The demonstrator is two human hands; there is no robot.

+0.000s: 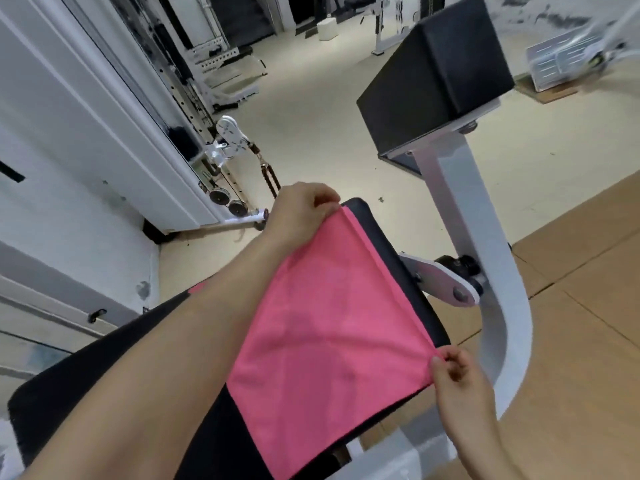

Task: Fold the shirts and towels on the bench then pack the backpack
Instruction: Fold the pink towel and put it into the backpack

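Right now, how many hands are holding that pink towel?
2. The left hand pinches the far corner of the pink towel; the right hand pinches its right corner, nearer the camera. No other hand shows.

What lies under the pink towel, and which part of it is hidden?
The black bench pad lies under the pink towel, showing along its edges. The pad's middle is covered, so anything else beneath cannot be seen.
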